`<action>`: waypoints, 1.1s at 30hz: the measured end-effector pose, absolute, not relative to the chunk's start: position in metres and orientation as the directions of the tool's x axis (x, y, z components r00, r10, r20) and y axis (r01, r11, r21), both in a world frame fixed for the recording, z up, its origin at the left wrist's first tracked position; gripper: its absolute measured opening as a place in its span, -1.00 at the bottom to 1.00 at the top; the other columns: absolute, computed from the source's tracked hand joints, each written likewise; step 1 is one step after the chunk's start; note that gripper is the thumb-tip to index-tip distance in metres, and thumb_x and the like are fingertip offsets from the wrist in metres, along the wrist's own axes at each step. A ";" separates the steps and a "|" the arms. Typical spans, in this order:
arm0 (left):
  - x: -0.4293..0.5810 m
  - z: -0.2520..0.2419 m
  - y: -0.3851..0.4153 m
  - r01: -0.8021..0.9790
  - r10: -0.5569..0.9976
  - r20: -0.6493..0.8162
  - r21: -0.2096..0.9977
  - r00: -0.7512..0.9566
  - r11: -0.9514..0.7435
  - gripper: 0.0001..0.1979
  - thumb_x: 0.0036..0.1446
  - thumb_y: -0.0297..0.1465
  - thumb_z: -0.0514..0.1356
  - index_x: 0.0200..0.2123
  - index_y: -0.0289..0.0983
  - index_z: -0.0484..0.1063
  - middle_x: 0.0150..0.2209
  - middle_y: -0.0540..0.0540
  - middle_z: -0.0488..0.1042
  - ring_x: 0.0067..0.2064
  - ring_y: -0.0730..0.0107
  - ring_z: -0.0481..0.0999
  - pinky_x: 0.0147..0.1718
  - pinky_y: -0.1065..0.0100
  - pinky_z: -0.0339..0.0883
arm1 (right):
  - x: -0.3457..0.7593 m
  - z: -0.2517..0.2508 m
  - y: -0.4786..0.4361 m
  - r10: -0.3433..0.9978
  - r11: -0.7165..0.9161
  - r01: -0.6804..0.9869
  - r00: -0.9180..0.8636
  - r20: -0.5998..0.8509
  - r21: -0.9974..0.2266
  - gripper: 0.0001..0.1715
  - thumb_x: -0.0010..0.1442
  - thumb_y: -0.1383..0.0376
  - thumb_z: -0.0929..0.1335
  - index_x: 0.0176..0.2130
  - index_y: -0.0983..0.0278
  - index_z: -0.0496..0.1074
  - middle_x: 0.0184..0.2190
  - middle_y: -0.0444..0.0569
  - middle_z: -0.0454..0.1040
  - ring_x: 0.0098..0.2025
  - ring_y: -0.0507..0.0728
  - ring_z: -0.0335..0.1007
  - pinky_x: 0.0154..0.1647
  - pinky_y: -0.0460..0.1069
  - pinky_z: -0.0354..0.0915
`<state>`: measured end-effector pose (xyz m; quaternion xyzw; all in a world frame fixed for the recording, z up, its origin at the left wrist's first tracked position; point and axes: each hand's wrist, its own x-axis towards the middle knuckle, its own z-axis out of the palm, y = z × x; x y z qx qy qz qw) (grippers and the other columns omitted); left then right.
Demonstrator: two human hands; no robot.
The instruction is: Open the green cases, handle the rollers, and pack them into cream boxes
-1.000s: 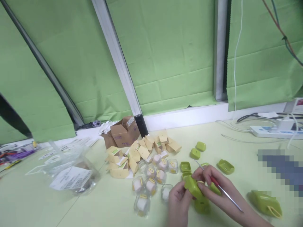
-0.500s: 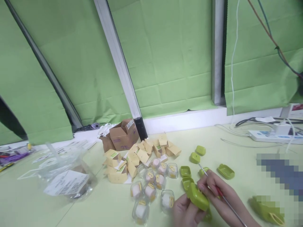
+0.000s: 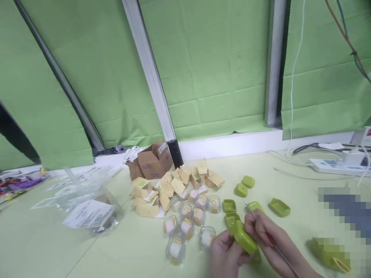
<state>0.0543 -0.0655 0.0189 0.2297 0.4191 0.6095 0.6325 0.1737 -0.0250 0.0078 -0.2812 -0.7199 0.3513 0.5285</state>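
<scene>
My left hand (image 3: 226, 253) is closed around a small green plastic case (image 3: 245, 238), held low above the table. A slim metal-tipped tool with a red section, like a thin screwdriver (image 3: 285, 259), lies across the closed fingers of my right hand (image 3: 268, 228), its tip pointing up and left. The right fingertips touch the case's upper edge; what they do there is hidden. Around them lie open green shells (image 3: 229, 205), a green tray-like half (image 3: 279, 207), and two small green pieces (image 3: 241, 190). Left of my hands stand several clear containers (image 3: 176, 250) with pale cube-shaped contents and yellow loops.
Opened tan cardboard packets (image 3: 147, 208) pile up before a brown box (image 3: 155, 162) and a black cylinder (image 3: 175, 153). A clear plastic bag (image 3: 87, 214) lies left, a power strip (image 3: 327, 166) back right. A green pouch-like item (image 3: 327, 255), partly blurred out, sits at lower right.
The whole view has shifted slightly. My hands keep their holds; the green case has turned a little, and the tool's tip sits closer to the right hand's fingers.
</scene>
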 end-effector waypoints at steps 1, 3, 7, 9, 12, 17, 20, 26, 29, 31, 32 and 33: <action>0.054 0.019 -0.065 -0.565 0.964 -0.252 0.809 -0.085 0.162 -0.56 -0.52 -0.17 0.47 -0.59 -0.38 0.49 -0.62 -0.02 0.40 -0.55 0.52 0.35 -0.52 0.44 0.31 | 0.174 0.007 -0.025 0.781 0.588 0.027 -0.280 0.559 -0.808 -0.60 0.24 0.35 0.22 -0.59 0.20 0.03 -0.52 -0.15 0.24 -0.51 0.02 0.19 -0.52 -0.12 0.24; 0.051 0.019 -0.064 -0.540 0.967 -0.245 0.825 -0.070 0.170 -0.54 -0.48 -0.15 0.46 -0.56 -0.37 0.47 -0.59 -0.03 0.40 -0.52 0.48 0.37 -0.51 0.42 0.32 | 0.174 0.008 -0.024 0.805 0.547 0.011 -0.279 0.523 -0.837 -0.62 0.24 0.30 0.24 -0.57 0.20 0.05 -0.48 -0.13 0.30 -0.46 0.04 0.25 -0.45 -0.11 0.28; 0.044 0.026 -0.058 -0.456 0.983 -0.142 0.887 -0.119 0.072 -0.59 -0.39 -0.18 0.42 -0.55 -0.34 0.38 -0.57 0.00 0.38 -0.51 0.51 0.30 -0.51 0.42 0.31 | 0.180 0.019 -0.022 0.885 0.342 -0.050 -0.319 0.339 -0.938 -0.64 0.19 0.14 0.30 -0.51 0.19 0.09 -0.26 -0.01 0.40 -0.12 0.18 0.34 -0.21 0.01 0.34; 0.043 0.035 -0.055 -0.349 0.987 -0.066 0.937 -0.146 0.011 -0.68 -0.36 -0.31 0.40 -0.58 -0.32 0.33 -0.57 0.01 0.36 -0.48 0.49 0.29 -0.49 0.45 0.27 | 0.184 0.026 -0.022 0.894 0.240 -0.101 -0.365 0.260 -0.966 -0.59 0.14 0.09 0.33 -0.51 0.19 0.06 -0.22 0.01 0.41 -0.12 0.21 0.37 -0.24 0.03 0.36; 0.043 0.051 -0.053 -0.179 0.993 0.008 0.983 -0.115 -0.029 -0.80 -0.32 -0.52 0.29 -0.61 -0.31 0.29 -0.58 0.02 0.34 -0.44 0.49 0.30 -0.44 0.48 0.23 | 0.188 0.034 -0.021 0.857 0.220 -0.133 -0.446 0.257 -0.966 -0.55 0.04 0.11 0.41 -0.50 0.18 0.05 -0.17 0.03 0.43 -0.15 0.22 0.41 -0.23 0.06 0.36; 0.015 0.071 -0.037 0.344 0.993 0.068 0.939 -0.100 -0.029 -0.91 -0.12 -0.52 0.15 -0.44 -0.31 0.33 -0.44 -0.01 0.41 -0.42 0.47 0.39 -0.46 0.48 0.29 | 0.210 0.045 -0.002 0.860 0.470 0.159 -0.306 0.409 -0.868 -0.56 0.04 0.17 0.41 -0.51 0.17 0.03 -0.20 0.00 0.44 0.03 0.26 0.31 -0.09 0.08 0.30; -0.031 0.074 -0.006 0.663 0.982 0.124 0.749 -0.142 0.001 -0.90 0.02 -0.50 0.13 -0.33 -0.32 0.38 -0.33 -0.07 0.46 -0.26 0.39 0.44 -0.27 0.40 0.34 | 0.249 0.045 0.024 0.840 0.543 0.501 -0.329 0.432 -0.674 -0.66 0.10 0.14 0.34 -0.46 0.15 0.06 -0.31 -0.04 0.43 -0.18 0.22 0.39 -0.30 0.04 0.30; -0.091 0.059 0.052 0.847 0.986 0.049 0.520 -0.157 0.109 -0.67 0.18 -0.28 0.12 -0.02 -0.28 0.31 -0.03 -0.14 0.38 -0.10 0.26 0.43 -0.16 0.11 0.38 | 0.312 0.021 0.057 0.861 0.481 0.775 -0.329 0.388 -0.411 -0.77 -0.10 0.33 0.35 -0.52 0.16 0.14 -0.58 -0.15 0.32 -0.59 0.11 0.21 -0.59 -0.03 0.03; -0.092 0.057 0.057 0.880 0.989 0.065 0.466 -0.136 0.091 -0.68 0.17 -0.30 0.13 -0.03 -0.30 0.31 -0.02 -0.15 0.37 -0.07 0.23 0.42 -0.11 0.09 0.35 | 0.319 0.017 0.049 0.865 0.481 0.768 -0.334 0.375 -0.424 -0.85 -0.05 0.34 0.32 -0.47 0.16 0.19 -0.53 -0.12 0.38 -0.57 0.11 0.27 -0.55 -0.03 0.10; -0.087 0.063 0.050 0.888 0.986 0.113 0.456 -0.125 0.060 -0.71 0.15 -0.40 0.12 -0.06 -0.36 0.34 -0.03 -0.21 0.37 0.00 0.16 0.35 -0.01 0.06 0.24 | 0.322 0.019 0.035 0.862 0.488 0.749 -0.335 0.379 -0.448 -0.91 0.02 0.28 0.31 -0.42 0.16 0.25 -0.47 -0.09 0.41 -0.51 0.13 0.32 -0.49 -0.01 0.18; -0.083 0.067 0.043 0.888 0.983 0.141 0.458 -0.120 0.043 -0.72 0.13 -0.45 0.11 -0.07 -0.40 0.35 -0.04 -0.24 0.37 0.04 0.13 0.31 0.05 0.07 0.16 | 0.323 0.020 0.027 0.867 0.471 0.731 -0.281 0.411 -0.493 -0.87 0.01 0.22 0.35 -0.42 0.17 0.27 -0.47 -0.10 0.42 -0.50 0.13 0.33 -0.48 -0.01 0.20; -0.077 0.072 0.034 0.887 0.979 0.167 0.461 -0.114 0.024 -0.71 0.12 -0.48 0.08 -0.07 -0.41 0.35 -0.05 -0.26 0.37 0.06 0.12 0.28 0.07 0.11 0.11 | 0.324 0.020 0.018 0.874 0.452 0.700 -0.224 0.430 -0.553 -0.80 -0.03 0.16 0.39 -0.43 0.17 0.29 -0.49 -0.11 0.42 -0.51 0.13 0.34 -0.49 -0.02 0.22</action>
